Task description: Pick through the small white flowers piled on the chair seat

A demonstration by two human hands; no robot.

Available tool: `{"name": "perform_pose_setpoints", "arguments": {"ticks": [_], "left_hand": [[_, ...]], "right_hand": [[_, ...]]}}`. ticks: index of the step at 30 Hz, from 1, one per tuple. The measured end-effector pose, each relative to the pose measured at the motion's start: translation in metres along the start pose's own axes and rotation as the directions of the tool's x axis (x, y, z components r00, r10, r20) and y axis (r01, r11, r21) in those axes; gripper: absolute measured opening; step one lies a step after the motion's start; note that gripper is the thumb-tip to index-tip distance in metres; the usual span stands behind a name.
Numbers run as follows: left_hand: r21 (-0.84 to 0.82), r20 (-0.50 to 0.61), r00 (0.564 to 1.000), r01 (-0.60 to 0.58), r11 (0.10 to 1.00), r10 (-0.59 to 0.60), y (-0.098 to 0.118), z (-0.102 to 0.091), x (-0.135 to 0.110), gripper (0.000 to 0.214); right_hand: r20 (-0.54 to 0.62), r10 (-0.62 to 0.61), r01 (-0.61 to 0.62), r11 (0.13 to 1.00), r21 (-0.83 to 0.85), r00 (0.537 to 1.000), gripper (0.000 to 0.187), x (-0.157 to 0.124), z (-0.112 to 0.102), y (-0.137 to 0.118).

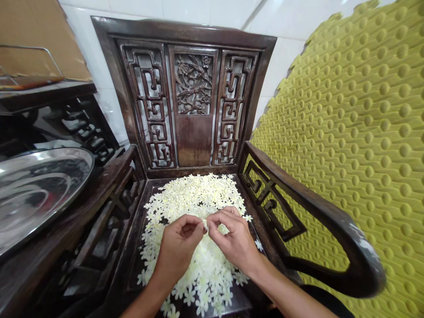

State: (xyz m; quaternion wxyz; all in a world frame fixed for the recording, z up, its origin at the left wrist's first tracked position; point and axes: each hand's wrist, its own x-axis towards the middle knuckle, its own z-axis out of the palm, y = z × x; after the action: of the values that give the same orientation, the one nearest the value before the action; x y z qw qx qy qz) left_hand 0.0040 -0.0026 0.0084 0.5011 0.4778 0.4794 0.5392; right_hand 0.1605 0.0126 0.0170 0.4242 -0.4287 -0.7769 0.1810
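Note:
A thick spread of small white and pale-yellow flowers (195, 194) covers the seat of a dark carved wooden chair. Above the middle of this heap, my left hand (180, 243) and my right hand (232, 236) meet with thumbs and forefingers pinched. Between their fingertips shows a small white flower (204, 223), mostly hidden by the fingers. Both hands seem to grip it, the left from one side and the right from the other. Loose flowers lie all round beneath the wrists.
The chair's carved backrest (194, 139) rises behind the flowers, and a curved armrest (331, 221) stands at the right. A shiny round metal tray (76, 176) is at the left. Beyond the right armrest leans a yellow-green bumpy mat (364, 132). White wall tiles (185, 11) are behind.

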Motion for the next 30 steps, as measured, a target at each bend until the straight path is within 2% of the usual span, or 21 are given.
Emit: {"name": "perform_pose_setpoints", "arguments": {"ticks": [7,11,14,16,19,22,25,30], "left_hand": [[0.017,-0.040,0.999,-0.013,1.000,0.013,-0.002,-0.003,0.001,0.007],[-0.005,-0.098,0.995,-0.001,1.000,0.000,-0.003,-0.007,0.005,0.008],[-0.020,-0.149,0.988,0.027,0.999,-0.030,-0.002,-0.011,0.009,0.007],[-0.027,-0.153,0.987,0.042,0.999,-0.046,-0.002,-0.013,0.010,0.008],[-0.033,-0.140,0.989,0.045,0.998,-0.049,-0.001,-0.012,0.009,0.009],[-0.048,-0.092,0.995,0.037,0.998,-0.042,0.001,-0.009,0.008,0.010],[-0.062,-0.012,0.999,0.037,0.997,-0.038,0.001,-0.007,0.006,0.011],[-0.083,0.031,0.997,0.076,0.994,-0.074,-0.002,-0.006,0.005,0.013]], "right_hand": [[-0.050,0.040,-0.042,0.998,-0.036,0.998,0.015,0.000,-0.001,0.004],[-0.125,0.071,-0.081,0.994,-0.074,0.990,0.016,0.003,-0.004,0.012],[-0.081,0.114,-0.123,0.986,-0.111,0.990,0.023,0.005,-0.006,0.016],[-0.045,0.134,-0.138,0.984,-0.110,0.990,0.019,0.005,-0.005,0.016],[-0.042,0.121,-0.123,0.991,-0.058,0.992,0.007,0.004,-0.004,0.012],[0.007,0.071,-0.071,0.997,0.008,0.997,0.010,0.002,-0.003,0.006],[0.051,0.050,-0.052,0.998,0.026,0.997,0.005,0.000,-0.001,0.003],[0.031,0.032,-0.032,0.999,-0.007,0.999,0.012,-0.001,0.000,0.004]]}}
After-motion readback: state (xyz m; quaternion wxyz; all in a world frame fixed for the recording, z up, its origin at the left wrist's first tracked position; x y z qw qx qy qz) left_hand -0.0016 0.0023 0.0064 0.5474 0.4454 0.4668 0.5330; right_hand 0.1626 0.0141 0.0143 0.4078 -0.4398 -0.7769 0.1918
